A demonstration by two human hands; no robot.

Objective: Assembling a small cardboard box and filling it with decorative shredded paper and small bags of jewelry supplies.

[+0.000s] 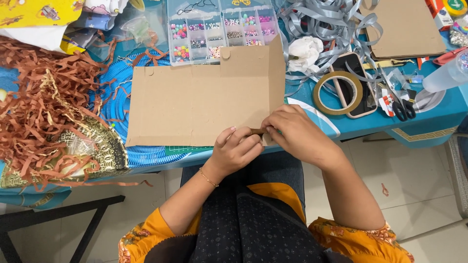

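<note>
- Looking down from the head view, both hands meet at the near edge of a flat brown cardboard sheet [204, 100] that lies on the blue table [429, 119].
- Left hand [237, 148], at about 6 o'clock from the sheet's middle, is curled narrow, its fingers bent over the sheet's lower right edge; a thin gold bracelet [208, 178] circles the wrist.
- Right hand [295, 131], at about 4 o'clock from the sheet's middle, is closed tight, pinching a small brown strip [257, 131] that runs between the two hands; what the strip is cannot be told.
- Both hands touch at the fingertips over that strip, right by the sheet's lower right corner.
- At 12 o'clock from the sheet stands a clear compartment box of beads [222, 31], touching the sheet's far edge.
- At 9 o'clock lies a heap of shredded brown paper [44, 92], spread over a gold patterned tray [105, 151].
- At 3 o'clock lies a roll of tan tape [337, 92], resting partly on a phone [358, 80].
- Black-handled scissors [402, 104] lie further out at 3 o'clock, well apart from the hands.
- At 1 o'clock sit tangled grey ribbons [331, 24] and a second cardboard piece [407, 27].
</note>
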